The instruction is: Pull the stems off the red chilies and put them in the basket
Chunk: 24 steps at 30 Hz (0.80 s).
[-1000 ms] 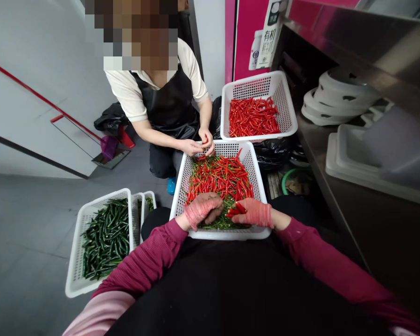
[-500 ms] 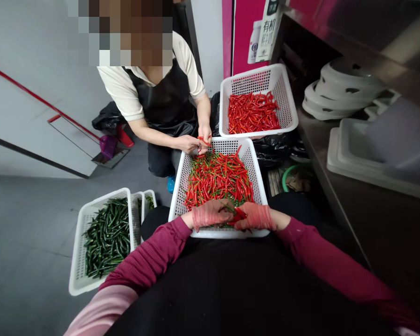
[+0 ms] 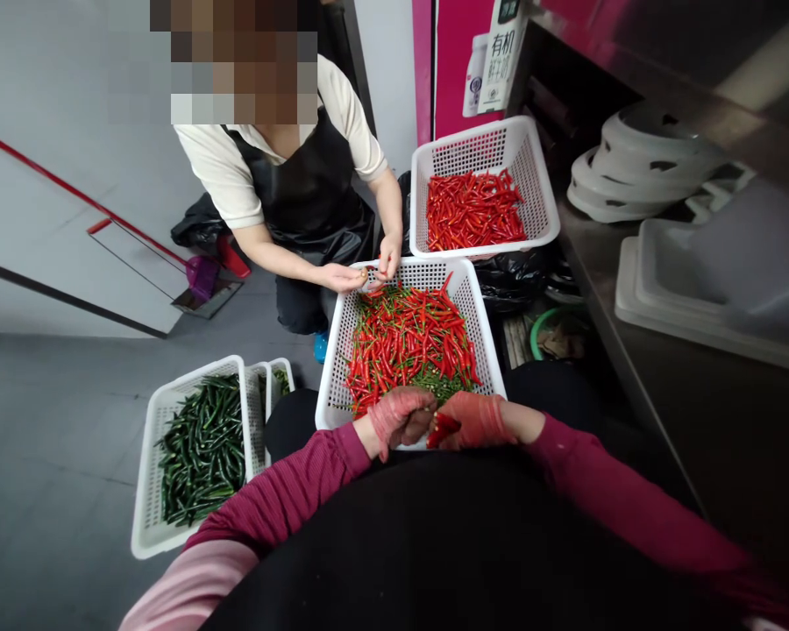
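A white perforated basket [image 3: 493, 350] in front of me holds a heap of red chillies [image 3: 408, 337] with green stems. Loose green stems [image 3: 444, 384] lie near its front. Over the front rim, my right hand [image 3: 477, 421], in a reddish glove, is closed on several red chillies [image 3: 442, 429]. Beside it, almost touching, my left hand [image 3: 402, 418] has its fingers curled; what it holds, if anything, is hidden.
Across the basket sits a person in a black apron [image 3: 302, 193], both hands over the far rim. Another basket of red chillies [image 3: 477, 210] stands behind. Green chillies fill a basket [image 3: 145, 491] at left. A dark counter [image 3: 598, 289] bearing pale containers [image 3: 657, 166] runs along the right.
Both my hands have drawn back toward me to the front rim, uncovering green stems. My left fingers have curled in. The other person's hands have moved slightly apart.
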Available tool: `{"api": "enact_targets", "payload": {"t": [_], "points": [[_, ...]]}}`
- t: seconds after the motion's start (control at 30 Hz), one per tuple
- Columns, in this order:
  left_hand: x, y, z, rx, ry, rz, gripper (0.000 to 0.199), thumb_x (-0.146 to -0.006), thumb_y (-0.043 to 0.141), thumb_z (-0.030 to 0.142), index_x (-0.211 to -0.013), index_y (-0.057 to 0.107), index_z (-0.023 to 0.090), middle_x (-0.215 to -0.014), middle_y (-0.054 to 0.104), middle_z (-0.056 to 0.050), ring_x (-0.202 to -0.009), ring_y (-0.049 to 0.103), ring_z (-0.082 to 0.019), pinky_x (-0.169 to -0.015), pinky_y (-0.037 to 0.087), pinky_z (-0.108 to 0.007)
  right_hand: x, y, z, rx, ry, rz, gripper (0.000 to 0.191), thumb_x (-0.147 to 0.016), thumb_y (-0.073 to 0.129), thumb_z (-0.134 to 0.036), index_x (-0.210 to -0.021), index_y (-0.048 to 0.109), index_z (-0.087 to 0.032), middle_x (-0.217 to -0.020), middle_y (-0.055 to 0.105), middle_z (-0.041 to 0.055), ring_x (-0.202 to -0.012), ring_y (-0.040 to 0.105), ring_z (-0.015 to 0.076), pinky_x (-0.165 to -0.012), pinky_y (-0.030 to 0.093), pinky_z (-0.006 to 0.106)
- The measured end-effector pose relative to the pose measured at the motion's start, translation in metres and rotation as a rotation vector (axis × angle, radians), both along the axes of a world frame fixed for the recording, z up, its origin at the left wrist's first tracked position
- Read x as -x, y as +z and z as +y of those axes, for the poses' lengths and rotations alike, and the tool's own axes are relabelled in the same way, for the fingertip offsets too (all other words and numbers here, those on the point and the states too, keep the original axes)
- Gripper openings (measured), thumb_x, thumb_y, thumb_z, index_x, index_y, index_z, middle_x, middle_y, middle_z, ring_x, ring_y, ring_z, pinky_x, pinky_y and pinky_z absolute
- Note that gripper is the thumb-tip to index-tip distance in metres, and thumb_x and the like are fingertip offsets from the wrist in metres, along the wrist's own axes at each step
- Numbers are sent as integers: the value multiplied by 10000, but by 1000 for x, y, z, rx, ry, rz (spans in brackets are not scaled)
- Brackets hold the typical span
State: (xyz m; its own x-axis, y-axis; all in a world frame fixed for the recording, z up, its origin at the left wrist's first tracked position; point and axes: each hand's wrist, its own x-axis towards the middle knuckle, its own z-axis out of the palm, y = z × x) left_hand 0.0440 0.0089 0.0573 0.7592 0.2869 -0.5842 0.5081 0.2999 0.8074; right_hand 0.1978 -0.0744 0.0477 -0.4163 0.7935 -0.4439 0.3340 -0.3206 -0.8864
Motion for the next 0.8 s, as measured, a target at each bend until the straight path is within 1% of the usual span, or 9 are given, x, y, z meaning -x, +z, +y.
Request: {"api": "enact_targets", "payload": {"t": [0.07,0.13,0.2,0.3,0.43,0.53,0.67,0.73,0.8], "points": [[0,0,4,-175,-158,108,440,-768,398,546,-551,449,167,-447,387,26,-386,384,-83,-416,313,-220,-9,1,-2,-33,-20,35,125,-609,642,-223,-707,641,-145,-597,578,-30,-544,498,86,-486,364,180],[-5,2,15,-486,-294,216,447,-710,474,594,-604,525,163,-636,522,-22,-556,517,-125,-509,387,-232,-23,3,-3,-53,-155,178,125,-649,627,-258,-660,598,-137,-548,541,-33,-467,454,68,-436,346,179],[-18,2,29,-863,-324,312,427,-662,548,591,-732,600,173,-874,560,-57,-747,564,-175,-624,425,-260,-38,3,-4,-58,-370,333,181,-684,612,-311,-656,551,-143,-510,503,-42,-372,378,48,-355,290,178],[-53,-7,49,-1313,-342,489,384,-766,477,500,-925,627,183,-1044,539,-96,-894,562,-218,-733,435,-308,-50,-2,-4,-5,-652,484,232,-682,635,-354,-687,506,-161,-507,481,-50,-313,310,34,-295,214,174],[-93,-30,64,-1298,-397,665,378,-765,501,444,-933,650,140,-1022,572,-138,-922,568,-251,-753,437,-330,-43,-11,-1,95,-823,579,279,-665,655,-378,-659,478,-163,-508,466,-49,-314,292,23,-291,180,163],[-95,-37,68,-1231,-304,620,327,-754,511,420,-914,652,172,-992,599,-99,-890,577,-212,-739,431,-286,-35,-16,1,131,-958,531,275,-650,662,-371,-655,490,-157,-509,479,-42,-312,297,24,-288,186,166],[-74,-19,60,-1197,-160,416,294,-797,422,450,-834,626,241,-876,624,-6,-797,572,-144,-686,414,-232,-24,-18,13,84,-1104,399,313,-622,677,-340,-854,567,-161,-506,496,-49,-319,309,34,-289,205,168],[-65,-6,48,-1186,-195,388,307,-808,399,464,-859,607,244,-797,625,-2,-749,572,-148,-664,407,-239,-17,-16,22,23,-1110,311,337,-621,676,-347,-886,571,-167,-444,447,-72,-315,306,44,-291,225,175],[-60,3,34,-1161,-215,409,319,-808,402,468,-880,595,225,-744,617,-15,-706,570,-159,-648,399,-253,-10,-14,29,-19,-1101,214,287,-626,669,-371,-803,562,-172,-390,397,-85,-311,306,55,-293,244,186]]}}
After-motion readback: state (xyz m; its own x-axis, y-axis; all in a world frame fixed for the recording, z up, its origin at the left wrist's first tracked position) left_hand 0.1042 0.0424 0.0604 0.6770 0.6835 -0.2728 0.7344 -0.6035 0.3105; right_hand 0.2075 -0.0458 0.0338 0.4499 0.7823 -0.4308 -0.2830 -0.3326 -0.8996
